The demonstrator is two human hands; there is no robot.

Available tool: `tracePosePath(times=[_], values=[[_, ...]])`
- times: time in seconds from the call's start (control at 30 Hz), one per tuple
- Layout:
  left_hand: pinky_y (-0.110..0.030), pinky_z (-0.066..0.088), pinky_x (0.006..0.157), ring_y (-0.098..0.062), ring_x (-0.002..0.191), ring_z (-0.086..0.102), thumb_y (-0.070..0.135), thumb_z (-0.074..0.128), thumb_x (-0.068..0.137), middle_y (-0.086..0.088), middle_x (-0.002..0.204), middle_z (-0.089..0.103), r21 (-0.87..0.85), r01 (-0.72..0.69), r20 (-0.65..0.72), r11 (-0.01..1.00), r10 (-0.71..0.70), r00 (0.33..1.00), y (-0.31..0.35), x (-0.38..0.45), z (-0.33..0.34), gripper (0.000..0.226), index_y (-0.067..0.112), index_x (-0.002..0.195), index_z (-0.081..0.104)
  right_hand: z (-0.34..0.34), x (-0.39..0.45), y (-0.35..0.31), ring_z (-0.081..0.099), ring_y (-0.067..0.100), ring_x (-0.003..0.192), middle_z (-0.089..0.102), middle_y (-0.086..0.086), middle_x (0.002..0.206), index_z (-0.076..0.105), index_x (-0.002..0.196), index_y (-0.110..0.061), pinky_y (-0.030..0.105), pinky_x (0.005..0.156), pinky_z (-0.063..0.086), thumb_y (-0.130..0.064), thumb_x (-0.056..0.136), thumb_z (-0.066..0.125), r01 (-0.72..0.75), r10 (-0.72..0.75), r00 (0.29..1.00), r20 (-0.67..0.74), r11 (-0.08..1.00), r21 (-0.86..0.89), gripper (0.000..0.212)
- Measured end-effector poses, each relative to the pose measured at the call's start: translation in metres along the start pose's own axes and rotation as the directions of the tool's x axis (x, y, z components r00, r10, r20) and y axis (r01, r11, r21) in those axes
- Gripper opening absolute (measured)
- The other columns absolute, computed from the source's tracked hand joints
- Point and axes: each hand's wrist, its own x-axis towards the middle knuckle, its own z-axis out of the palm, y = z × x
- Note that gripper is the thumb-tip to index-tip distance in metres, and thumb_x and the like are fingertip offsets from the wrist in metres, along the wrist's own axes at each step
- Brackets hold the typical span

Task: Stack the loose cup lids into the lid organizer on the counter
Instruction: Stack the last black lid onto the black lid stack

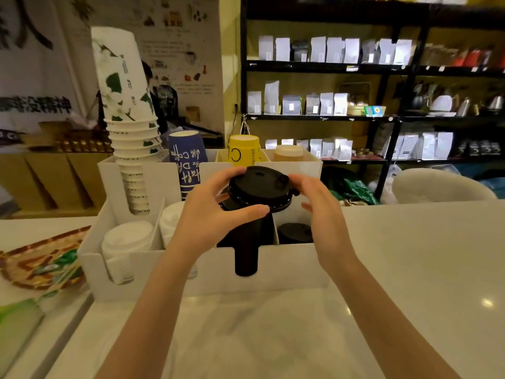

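A black cup lid (259, 187) sits tilted above the stack of black lids (246, 253) in the third slot of the white lid organizer (287, 266). My left hand (210, 214) grips the lid's left rim between thumb and fingers. My right hand (317, 198) is beside its right rim with the fingers spread, fingertips at or near the edge. Further black lids (295, 232) lie low in the right slot. White lids (127, 242) fill the two left slots.
Behind the lid slots stand inverted cup stacks: white-and-green (128, 127), blue (187, 160), yellow (244, 150) and tan (288, 153). A woven tray (27, 261) with packets lies on the left. The white counter (410, 269) stretches right. Dark shelves of bags stand behind.
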Motion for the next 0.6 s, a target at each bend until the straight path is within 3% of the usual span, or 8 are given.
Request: tracePosePath(times=[0.07, 0.1, 0.2, 0.27, 0.4, 0.47, 0.57, 0.6], values=[[-0.024, 0.042, 0.098, -0.009, 0.116, 0.052, 0.038, 0.08, 0.054, 0.005, 0.122, 0.059, 0.013, 0.014, -0.055, 1.0, -0.013, 0.998, -0.009, 0.004, 0.002, 0.075, 0.024, 0.121, 0.051, 0.009, 0.009, 0.001, 0.048, -0.023, 0.079, 0.054, -0.021, 0.093, 0.056, 0.1, -0.028, -0.006, 0.069, 0.035, -0.022, 0.096, 0.032, 0.007, -0.007, 0.999, 0.032, 1.0, 0.002, 0.025], [-0.027, 0.042, 0.1, -0.01, 0.117, 0.051, 0.037, 0.08, 0.056, 0.004, 0.123, 0.059, 0.032, 0.021, -0.083, 0.999, -0.018, 0.996, -0.014, 0.006, 0.003, 0.073, 0.024, 0.122, 0.05, 0.014, 0.013, 0.005, 0.046, -0.02, 0.081, 0.055, -0.017, 0.098, 0.054, 0.102, -0.029, -0.006, 0.074, 0.032, -0.022, 0.096, 0.032, 0.031, -0.027, 0.998, 0.054, 0.998, -0.061, 0.024], [-0.034, 0.041, 0.102, -0.013, 0.118, 0.049, 0.034, 0.078, 0.059, 0.003, 0.125, 0.057, 0.11, 0.038, -0.144, 0.993, -0.022, 0.989, -0.025, 0.011, 0.007, 0.071, 0.022, 0.123, 0.049, 0.025, 0.024, 0.023, 0.04, 0.009, 0.115, 0.048, -0.005, 0.115, 0.045, 0.112, -0.031, 0.025, 0.103, 0.028, -0.03, 0.091, 0.03, 0.093, -0.077, 0.993, 0.086, 0.975, -0.199, 0.025], [-0.021, 0.039, 0.094, -0.009, 0.114, 0.047, 0.032, 0.076, 0.062, 0.008, 0.12, 0.054, 0.158, 0.048, -0.152, 0.986, -0.024, 0.988, -0.03, 0.013, 0.011, 0.068, 0.022, 0.123, 0.047, 0.026, 0.028, 0.032, 0.037, 0.015, 0.123, 0.047, -0.004, 0.124, 0.047, 0.12, -0.025, 0.03, 0.106, 0.027, -0.035, 0.089, 0.029, 0.074, -0.055, 0.993, 0.102, 0.978, -0.194, 0.037], [-0.002, 0.03, 0.075, -0.001, 0.104, 0.041, 0.031, 0.075, 0.064, 0.014, 0.11, 0.049, 0.23, 0.064, -0.164, 0.971, -0.026, 0.986, -0.036, 0.016, 0.015, 0.066, 0.023, 0.122, 0.047, 0.029, 0.036, 0.053, 0.035, 0.009, 0.122, 0.043, -0.012, 0.123, 0.041, 0.123, -0.031, 0.019, 0.104, 0.024, -0.025, 0.097, 0.028, 0.068, -0.033, 0.989, 0.145, 0.968, -0.242, 0.029], [-0.001, 0.031, 0.073, -0.001, 0.102, 0.041, 0.033, 0.075, 0.064, 0.012, 0.111, 0.051, 0.232, 0.074, -0.166, 0.97, -0.036, 0.985, -0.039, 0.016, 0.015, 0.065, 0.023, 0.122, 0.048, 0.029, 0.041, 0.063, 0.036, 0.007, 0.122, 0.045, -0.012, 0.126, 0.042, 0.126, -0.03, 0.019, 0.107, 0.027, -0.024, 0.097, 0.03, 0.075, -0.035, 0.989, 0.143, 0.956, -0.285, 0.032], [-0.008, 0.033, 0.079, -0.002, 0.101, 0.041, 0.034, 0.074, 0.064, 0.007, 0.116, 0.055, 0.238, 0.094, -0.161, 0.967, -0.056, 0.985, -0.041, 0.015, 0.015, 0.065, 0.022, 0.122, 0.048, 0.027, 0.045, 0.068, 0.035, -0.002, 0.114, 0.043, -0.019, 0.117, 0.04, 0.121, -0.036, -0.005, 0.095, 0.02, -0.02, 0.097, 0.032, 0.089, -0.04, 0.987, 0.154, 0.942, -0.324, 0.03], [-0.013, 0.034, 0.082, -0.002, 0.101, 0.041, 0.034, 0.074, 0.065, 0.005, 0.119, 0.056, 0.24, 0.1, -0.159, 0.966, -0.062, 0.985, -0.04, 0.015, 0.015, 0.065, 0.021, 0.123, 0.047, 0.027, 0.046, 0.069, 0.036, -0.003, 0.114, 0.045, -0.02, 0.116, 0.042, 0.119, -0.037, -0.001, 0.098, 0.023, -0.02, 0.097, 0.033, 0.1, -0.049, 0.987, 0.155, 0.937, -0.336, 0.03]])
